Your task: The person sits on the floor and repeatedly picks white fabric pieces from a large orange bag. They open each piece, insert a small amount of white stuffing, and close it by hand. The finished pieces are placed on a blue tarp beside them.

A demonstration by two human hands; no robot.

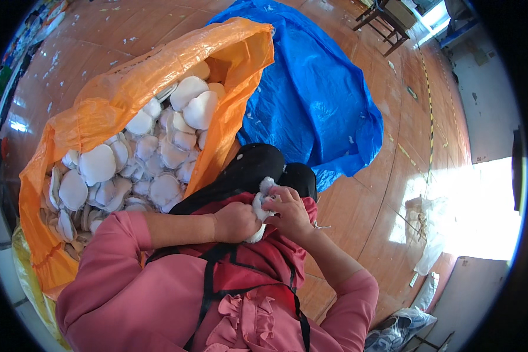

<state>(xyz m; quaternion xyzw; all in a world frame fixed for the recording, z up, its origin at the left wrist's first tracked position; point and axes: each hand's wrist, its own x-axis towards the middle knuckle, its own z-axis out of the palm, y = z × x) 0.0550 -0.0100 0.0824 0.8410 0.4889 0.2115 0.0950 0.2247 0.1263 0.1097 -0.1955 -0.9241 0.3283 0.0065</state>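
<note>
Over my lap, both hands work on one small white, soft-looking piece [259, 205]. My left hand [236, 223] is closed in a fist round its left side. From the right, my right hand [289, 213] bends its fingers onto the upper part and pinches it. The fingers hide much of the piece, so its exact kind is unclear. Close by on my left, an open orange sack [100, 126] holds a heap of flat, rounded white padded pieces [164, 189].
A blue plastic sack [311, 88] lies spread beyond my knees. Farther right stands a wooden stool [387, 26] with a box on it. Clear plastic bags [402, 328] lie at lower right. Yellow-black tape [430, 111] runs along the tiled floor [358, 229], which has white scraps scattered on it.
</note>
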